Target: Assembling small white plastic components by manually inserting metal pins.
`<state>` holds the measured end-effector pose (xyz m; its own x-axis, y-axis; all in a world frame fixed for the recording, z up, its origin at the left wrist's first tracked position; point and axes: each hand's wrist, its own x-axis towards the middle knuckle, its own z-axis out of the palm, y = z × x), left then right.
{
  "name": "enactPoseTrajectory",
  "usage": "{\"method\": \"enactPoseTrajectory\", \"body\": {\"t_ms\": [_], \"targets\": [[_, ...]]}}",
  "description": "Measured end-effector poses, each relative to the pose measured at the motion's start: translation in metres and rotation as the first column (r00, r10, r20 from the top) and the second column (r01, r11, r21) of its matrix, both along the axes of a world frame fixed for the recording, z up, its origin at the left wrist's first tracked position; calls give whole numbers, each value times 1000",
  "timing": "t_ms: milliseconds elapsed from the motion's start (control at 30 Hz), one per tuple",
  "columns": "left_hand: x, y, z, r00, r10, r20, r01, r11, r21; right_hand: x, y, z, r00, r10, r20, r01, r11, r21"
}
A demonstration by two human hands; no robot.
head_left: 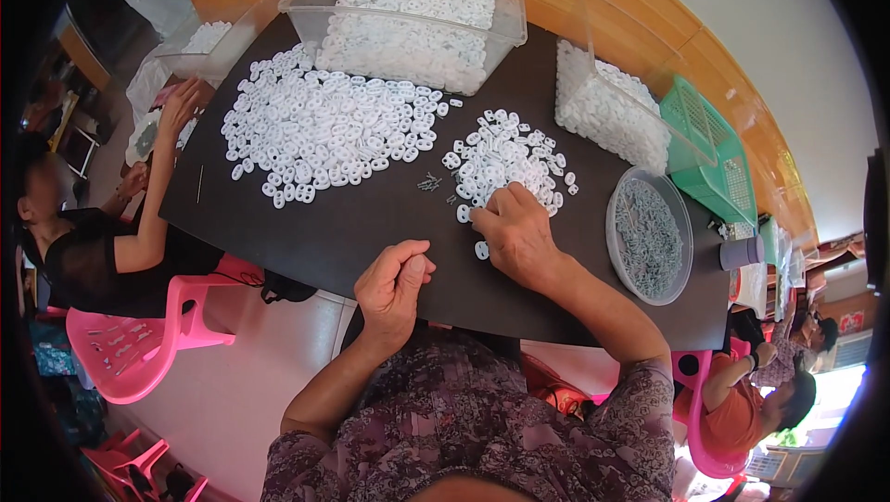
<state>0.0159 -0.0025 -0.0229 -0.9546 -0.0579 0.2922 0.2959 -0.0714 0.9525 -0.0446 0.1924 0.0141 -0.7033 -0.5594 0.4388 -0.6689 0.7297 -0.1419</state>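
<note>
While the left hand [394,281] rests curled shut near the black tabletop [371,215] edge, the right hand [514,233] presses bent fingers onto the small pile of white plastic pieces [505,161]; any grip is hidden.

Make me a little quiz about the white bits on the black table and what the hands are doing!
1. True or false: the right hand rests on the edge of the small pile of white plastic pieces.
2. Which container holds the small grey parts? A) the clear rectangular bin B) the round clear tub C) the green basket
3. Fill in: the left hand is closed in a loose fist near the table's ______ edge.

Key: 1 true; 2 B; 3 near (the person's own side of the black table).
</note>
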Motion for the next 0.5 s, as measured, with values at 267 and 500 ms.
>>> {"method": "enactPoseTrajectory", "body": {"t_ms": [267,500], "targets": [[0,-3,1,1000,-19,-3,19,1000,-9,-4,-2,-2,1000,-27,-1,27,998,-54],[0,-3,-1,1000,-25,-1,25,1000,16,-5,-4,-2,1000,-11,-1,11,1000,21]]}}
